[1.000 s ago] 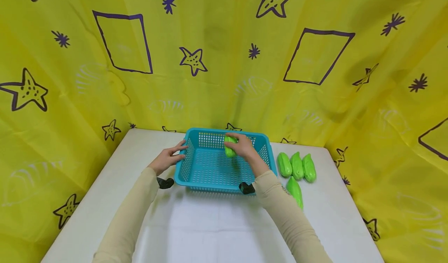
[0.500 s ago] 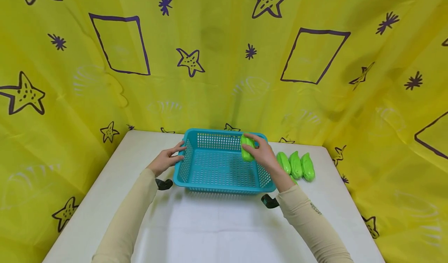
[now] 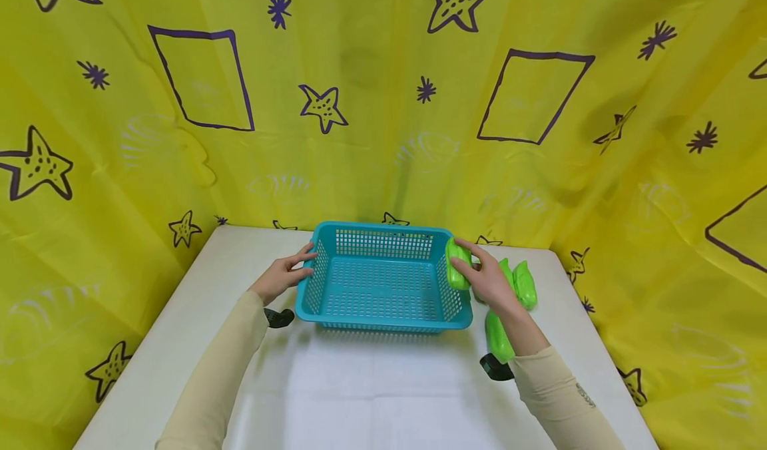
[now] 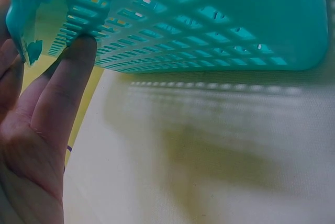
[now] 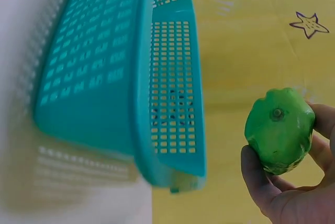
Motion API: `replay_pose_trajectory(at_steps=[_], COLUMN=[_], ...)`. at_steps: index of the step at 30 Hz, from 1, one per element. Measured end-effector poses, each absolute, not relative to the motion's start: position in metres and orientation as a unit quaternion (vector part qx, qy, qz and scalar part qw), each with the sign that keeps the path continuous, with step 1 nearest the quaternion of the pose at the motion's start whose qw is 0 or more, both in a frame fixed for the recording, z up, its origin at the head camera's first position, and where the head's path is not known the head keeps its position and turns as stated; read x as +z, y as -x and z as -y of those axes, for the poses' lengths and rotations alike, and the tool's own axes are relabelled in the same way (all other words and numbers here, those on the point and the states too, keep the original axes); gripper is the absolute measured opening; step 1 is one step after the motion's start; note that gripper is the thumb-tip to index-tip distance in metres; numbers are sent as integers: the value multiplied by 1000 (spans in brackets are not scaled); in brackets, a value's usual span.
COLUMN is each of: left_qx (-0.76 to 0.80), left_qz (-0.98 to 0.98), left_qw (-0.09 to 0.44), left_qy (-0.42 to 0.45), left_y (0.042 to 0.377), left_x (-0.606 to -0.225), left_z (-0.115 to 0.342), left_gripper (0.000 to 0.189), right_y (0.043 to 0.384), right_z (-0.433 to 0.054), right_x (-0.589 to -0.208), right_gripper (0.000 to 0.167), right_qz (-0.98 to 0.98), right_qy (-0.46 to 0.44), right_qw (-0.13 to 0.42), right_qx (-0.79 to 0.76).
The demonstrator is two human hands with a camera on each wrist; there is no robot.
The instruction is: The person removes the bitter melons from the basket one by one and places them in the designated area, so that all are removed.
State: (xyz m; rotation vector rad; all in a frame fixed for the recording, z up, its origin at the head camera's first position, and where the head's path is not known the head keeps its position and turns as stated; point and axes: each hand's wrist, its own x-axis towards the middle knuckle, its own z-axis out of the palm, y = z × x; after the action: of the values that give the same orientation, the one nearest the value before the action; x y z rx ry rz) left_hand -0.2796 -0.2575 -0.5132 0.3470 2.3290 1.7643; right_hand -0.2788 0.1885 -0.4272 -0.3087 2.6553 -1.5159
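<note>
In the head view, my left hand (image 3: 281, 277) grips the left rim of the turquoise perforated basket (image 3: 383, 320). The left wrist view shows its thumb (image 4: 65, 90) against the basket's outer side wall. My right hand (image 3: 488, 280) holds a lumpy, elongated green gourd (image 3: 457, 263) over the basket's right rim. Seen end-on in the right wrist view, this gourd (image 5: 282, 130) is pinched between thumb and fingers, apart from the basket (image 5: 138, 77). Similar green gourds (image 3: 524, 285) lie right of the basket, partly hidden by the right hand and forearm. Another gourd (image 3: 497, 337) lies nearer me.
The basket stands on a white-covered table (image 3: 335, 397). A yellow curtain (image 3: 371, 164) with dark star drawings closes off the back and sides. Dark wrist devices (image 3: 496, 368) sit at both wrists.
My right hand has carried the green gourd rightward, from above the basket's inside to its right rim. My left hand stays on the left rim.
</note>
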Motion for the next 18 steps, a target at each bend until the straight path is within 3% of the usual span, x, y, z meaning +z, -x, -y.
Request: replay_pose_trajectory(at_steps=[18], left_qx=[586], left_qz=[-796], left_qw=[96], left_qy=[-119], left_y=[278], left_x=[-512], left_z=[258], left_gripper=[57], right_y=[239], right_z=[-290], right_x=[-452], right_gripper=[63], right_qz=[-890], right_qy=[66], right_qw=[3], right_qx=[-452])
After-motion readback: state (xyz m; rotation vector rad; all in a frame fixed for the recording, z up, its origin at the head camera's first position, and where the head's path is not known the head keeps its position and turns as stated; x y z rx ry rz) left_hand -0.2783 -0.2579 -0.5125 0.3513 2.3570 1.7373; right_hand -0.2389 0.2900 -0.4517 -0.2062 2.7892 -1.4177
